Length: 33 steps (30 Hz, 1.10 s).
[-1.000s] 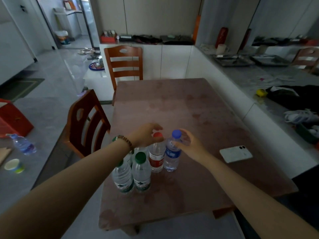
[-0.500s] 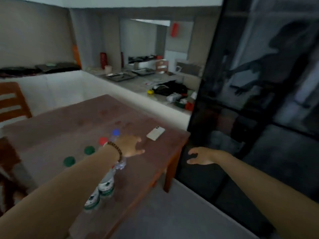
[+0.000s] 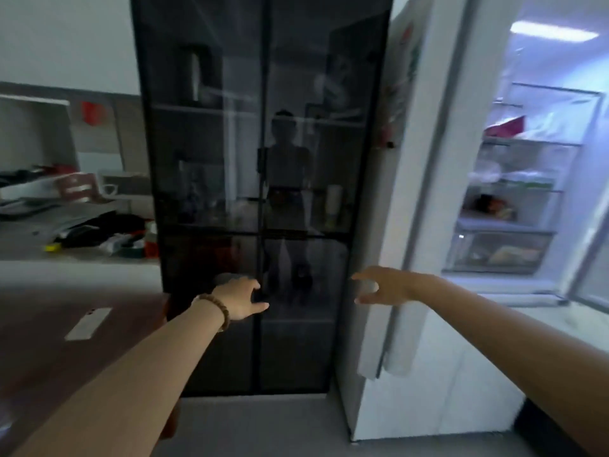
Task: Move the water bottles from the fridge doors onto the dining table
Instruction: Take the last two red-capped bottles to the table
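Note:
My left hand, with a bead bracelet at the wrist, is held out empty with fingers apart in front of a dark glass cabinet. My right hand is also empty and spread, beside the edge of the white open fridge door. The lit fridge interior with its shelves and drawers shows at the right. A corner of the brown dining table lies at the lower left. No water bottle is in view.
A white phone lies on the table. A cluttered grey counter runs behind the table on the left. Grey floor lies between me and the cabinet.
My view has swung right from the table and its bottles to the glass cabinet and the open fridge. Both hands have left the bottles and are held out empty.

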Available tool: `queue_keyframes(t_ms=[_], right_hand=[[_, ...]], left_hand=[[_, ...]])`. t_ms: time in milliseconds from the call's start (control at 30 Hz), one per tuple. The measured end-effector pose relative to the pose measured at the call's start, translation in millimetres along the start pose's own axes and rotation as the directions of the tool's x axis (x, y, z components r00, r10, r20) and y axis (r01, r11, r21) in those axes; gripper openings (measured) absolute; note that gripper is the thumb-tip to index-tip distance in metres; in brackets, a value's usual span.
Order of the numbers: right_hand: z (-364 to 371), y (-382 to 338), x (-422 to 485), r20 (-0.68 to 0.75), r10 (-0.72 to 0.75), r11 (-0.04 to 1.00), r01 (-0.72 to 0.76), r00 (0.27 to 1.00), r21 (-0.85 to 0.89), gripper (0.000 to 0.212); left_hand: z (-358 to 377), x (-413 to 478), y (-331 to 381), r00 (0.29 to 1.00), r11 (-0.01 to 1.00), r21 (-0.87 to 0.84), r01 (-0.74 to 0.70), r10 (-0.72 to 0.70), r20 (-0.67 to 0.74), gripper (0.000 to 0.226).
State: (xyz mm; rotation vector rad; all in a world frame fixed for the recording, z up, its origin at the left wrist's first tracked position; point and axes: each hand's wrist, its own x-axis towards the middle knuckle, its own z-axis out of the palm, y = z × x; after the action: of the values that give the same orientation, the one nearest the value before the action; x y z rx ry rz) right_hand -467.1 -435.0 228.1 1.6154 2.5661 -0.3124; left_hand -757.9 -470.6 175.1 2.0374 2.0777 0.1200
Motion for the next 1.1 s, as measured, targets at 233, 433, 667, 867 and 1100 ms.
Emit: queue_keyframes(t_ms=[233, 433, 667, 867, 1100], right_hand=[[-35, 129, -142, -0.2, 0.122, 0.993, -0.118, 0.972, 0.03, 0.068], [-16, 257, -251, -0.201, 0.257, 0.966, -0.259, 0.945, 0.017, 0.075], [-2, 388, -323, -0.262, 0.416, 0.909, -0.398, 0.871, 0.122, 0.076], [-9, 496, -352, -0.329, 0.523, 0.852, -0.475, 0.786, 0.22, 0.08], [-47, 618, -333, -0.409, 0.608, 0.792, -0.557, 0.68, 0.25, 0.081]], left_hand=[[2, -18, 193, 0.913, 0.955, 0.01, -0.297, 0.286, -0.292, 0.042], [45, -46, 350, 0.866, 0.89, 0.191, -0.413, 0.449, -0.222, 0.058], [66, -29, 479, 0.847, 0.868, 0.144, -0.475, 0.496, -0.191, 0.076], [69, 31, 586, 0.769, 0.816, 0.184, -0.548, 0.578, -0.273, 0.076], [74, 150, 713, 0.756, 0.796, 0.097, -0.598, 0.6, -0.26, 0.072]])
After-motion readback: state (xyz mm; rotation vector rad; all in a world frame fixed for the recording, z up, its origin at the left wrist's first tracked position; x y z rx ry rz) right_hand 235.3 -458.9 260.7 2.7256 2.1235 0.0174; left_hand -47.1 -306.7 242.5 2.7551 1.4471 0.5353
